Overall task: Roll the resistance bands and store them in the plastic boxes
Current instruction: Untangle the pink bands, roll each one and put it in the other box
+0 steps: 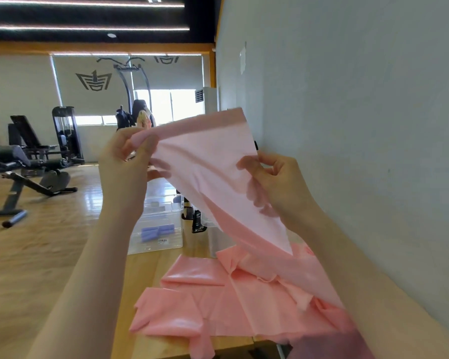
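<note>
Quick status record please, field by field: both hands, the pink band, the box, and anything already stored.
left hand: pinches one top corner of the pink band
right hand: grips the opposite edge of the band
pink band: unrolled, end held up, the rest crumpled on the wooden table
plastic box: clear, on the table beyond the band
stored: purple rolls in the box
step: rolling not yet begun

Two hands raised: left hand [126, 161], right hand [275, 182]. One pink resistance band [218, 177] stretched between them. One clear plastic box [157, 224] below the left hand, holding two purple rolled bands [157, 232]. Further boxes unclear.
</note>
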